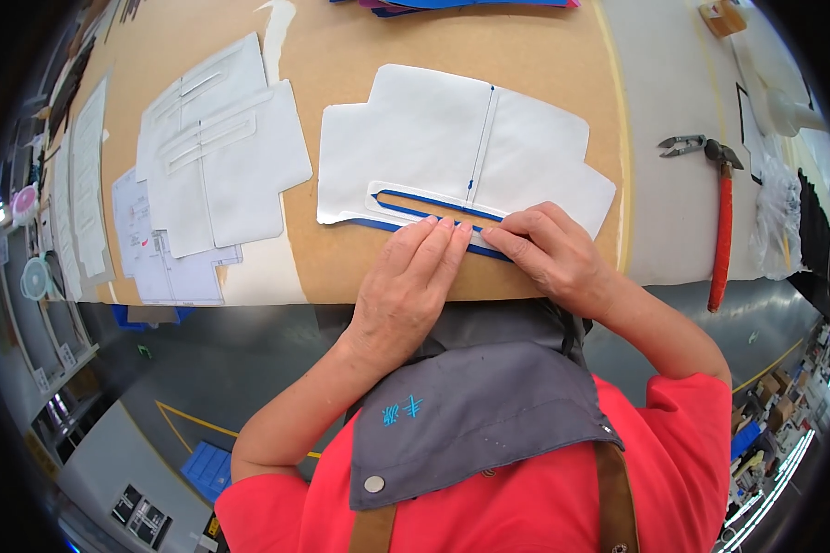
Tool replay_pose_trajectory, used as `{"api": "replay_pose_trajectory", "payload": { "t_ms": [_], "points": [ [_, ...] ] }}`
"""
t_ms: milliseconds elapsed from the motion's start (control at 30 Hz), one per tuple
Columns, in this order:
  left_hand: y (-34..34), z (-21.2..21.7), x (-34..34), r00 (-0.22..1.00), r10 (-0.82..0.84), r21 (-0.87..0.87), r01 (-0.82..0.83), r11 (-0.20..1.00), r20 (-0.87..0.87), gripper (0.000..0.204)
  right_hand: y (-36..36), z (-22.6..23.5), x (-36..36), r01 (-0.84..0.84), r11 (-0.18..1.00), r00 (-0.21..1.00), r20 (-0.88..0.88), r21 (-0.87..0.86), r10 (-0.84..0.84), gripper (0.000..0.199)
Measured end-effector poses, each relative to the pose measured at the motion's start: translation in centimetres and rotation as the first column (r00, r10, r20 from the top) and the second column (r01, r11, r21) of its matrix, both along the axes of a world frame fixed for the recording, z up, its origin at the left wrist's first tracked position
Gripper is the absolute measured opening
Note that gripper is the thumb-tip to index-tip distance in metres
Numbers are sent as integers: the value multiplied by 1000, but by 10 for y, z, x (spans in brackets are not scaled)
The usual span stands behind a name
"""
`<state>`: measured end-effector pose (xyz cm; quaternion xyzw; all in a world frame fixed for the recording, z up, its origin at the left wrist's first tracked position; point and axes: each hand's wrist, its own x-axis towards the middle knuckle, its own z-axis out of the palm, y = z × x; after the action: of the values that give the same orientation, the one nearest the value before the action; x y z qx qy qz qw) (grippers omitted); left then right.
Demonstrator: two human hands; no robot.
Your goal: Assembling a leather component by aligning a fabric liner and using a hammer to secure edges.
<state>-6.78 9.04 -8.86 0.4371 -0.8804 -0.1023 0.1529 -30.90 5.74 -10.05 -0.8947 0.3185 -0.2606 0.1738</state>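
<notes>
A white cut panel [406, 129] with stepped corners lies on the brown tabletop in front of me. A long narrow slot [433, 205] with blue edges runs near its front side, and a blue strip shows along the front edge. My left hand [406, 290] lies with its fingers stretched out, fingertips pressing on the band between slot and front edge. Beside it, my right hand [558, 258] has bent fingers and thumb pinched together on the panel at the slot's right end, which they cover.
More white panels [235, 175] overlap at the left, above printed pattern sheets [138, 240]. Red-handled pincers [724, 212] lie at the right, near a clear plastic bag [776, 230]. Blue and pink sheets [470, 7] sit at the far edge. Along the front runs the table's edge [360, 301].
</notes>
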Motion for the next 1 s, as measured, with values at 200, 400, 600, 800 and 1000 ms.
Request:
{"api": "replay_pose_trajectory", "payload": {
  "t_ms": [200,400,600,800,1000],
  "points": [
    [2,0,-4,1000,16,-28,-16,999,8,53,-2,4,0,-41,998,998,-39,-55,39,39],
    [4,3,-5,998,18,-25,-17,1000,64,54,6,0,-10,20,1000,1000,-17,-3,-20,41],
    [8,-1,-10,998,36,-66,-32,997,60,52,4,3,-8,-34,995,999,-40,-99,30,41],
    [12,-5,-16,997,-5,-105,13,994,76,49,11,2,-13,17,999,999,-36,-37,-19,43],
    [12,-4,-19,999,-20,-87,23,996,40,49,11,2,-14,6,999,999,-36,-44,-8,42]
  ]
}}
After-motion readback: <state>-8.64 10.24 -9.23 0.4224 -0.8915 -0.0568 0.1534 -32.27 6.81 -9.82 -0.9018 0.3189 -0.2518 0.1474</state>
